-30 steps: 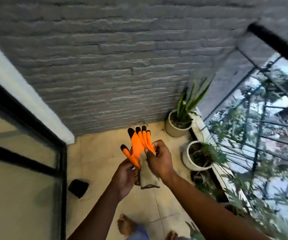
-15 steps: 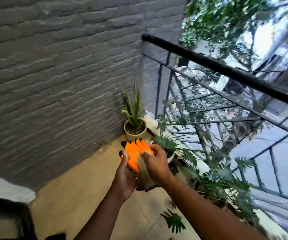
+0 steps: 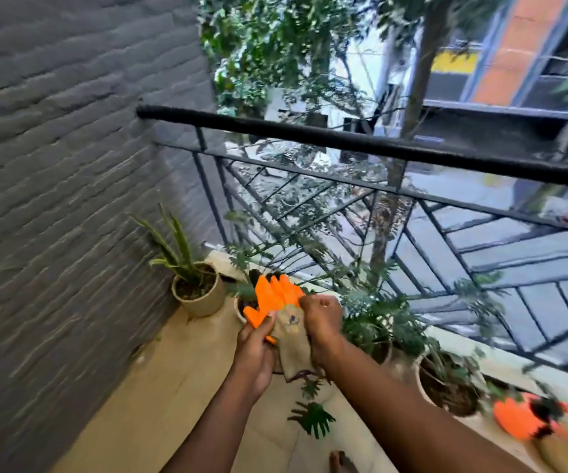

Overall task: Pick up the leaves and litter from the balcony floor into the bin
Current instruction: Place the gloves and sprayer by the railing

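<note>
View swung right since a moment ago: railing fills frame, doorway gone. Hands kept same hold. Left hand pinches orange-and-beige fabric work glove at thumb side; right hand clenched on its beige back. Green fallen leaf on cream tile floor below wrists (bin not in sight). Beyond, beige round pot with spiky plant by grey brick wall; black metal railing.

Bare floor lies open along the wall; potted plants crowd the railing.
</note>
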Tool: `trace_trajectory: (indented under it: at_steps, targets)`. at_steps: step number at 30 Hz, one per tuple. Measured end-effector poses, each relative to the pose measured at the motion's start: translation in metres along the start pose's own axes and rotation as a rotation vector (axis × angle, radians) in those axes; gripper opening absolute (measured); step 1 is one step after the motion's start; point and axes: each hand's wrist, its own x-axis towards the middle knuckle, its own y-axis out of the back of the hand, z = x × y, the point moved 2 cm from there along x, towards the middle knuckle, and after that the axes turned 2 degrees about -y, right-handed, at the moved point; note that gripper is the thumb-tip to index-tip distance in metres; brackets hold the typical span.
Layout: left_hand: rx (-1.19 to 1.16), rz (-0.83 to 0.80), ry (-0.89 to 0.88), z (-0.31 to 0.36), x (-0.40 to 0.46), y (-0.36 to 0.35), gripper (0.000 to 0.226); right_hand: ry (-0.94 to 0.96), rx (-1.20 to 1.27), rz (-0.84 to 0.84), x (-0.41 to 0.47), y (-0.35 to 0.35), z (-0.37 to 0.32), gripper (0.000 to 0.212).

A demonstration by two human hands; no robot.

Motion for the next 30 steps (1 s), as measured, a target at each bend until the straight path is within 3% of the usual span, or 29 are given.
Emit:
trace_trajectory:
  at_steps: [2,5,7,9,12,15,18,22,26,30]
  targets:
    - [-0.013,-0.071,0.027,-0.004,-0.004,-0.005,0.042,-0.128,-0.009,0.003,0.001,0.014,0.011,0.056]
    - [-0.028,-0.148,0.088,-0.012,-0.011,-0.006,0.038,-0.333,0.202,-0.304,-0.013,0.028,0.022,0.086]
    - [-0.011,-0.209,0.136,-0.02,-0.017,-0.007,0.032,-0.329,0.345,-0.429,-0.03,0.04,0.023,0.066]
    - [0.037,-0.248,0.168,-0.033,-0.02,-0.006,0.035,-0.319,0.395,-0.405,-0.036,0.054,0.031,0.05]
    - [0.152,-0.259,0.248,-0.058,-0.031,-0.011,0.036,-0.196,0.354,-0.194,-0.042,0.087,0.047,0.042]
    - [0.269,-0.235,0.313,-0.085,-0.039,-0.017,0.038,-0.109,0.199,-0.039,-0.05,0.124,0.055,0.016]
    - [0.381,-0.299,0.399,-0.109,-0.043,-0.038,0.053,-0.086,0.17,0.062,-0.056,0.166,0.064,0.02]
    - [0.485,-0.414,0.472,-0.149,-0.056,-0.085,0.032,-0.069,0.213,0.164,-0.062,0.231,0.076,0.025]
    - [0.435,-0.541,0.604,-0.199,-0.071,-0.136,0.042,-0.071,0.268,0.173,-0.068,0.312,0.086,0.025]
    - [0.446,-0.671,0.597,-0.263,-0.103,-0.196,0.042,-0.107,0.355,0.185,-0.076,0.409,0.103,0.033]
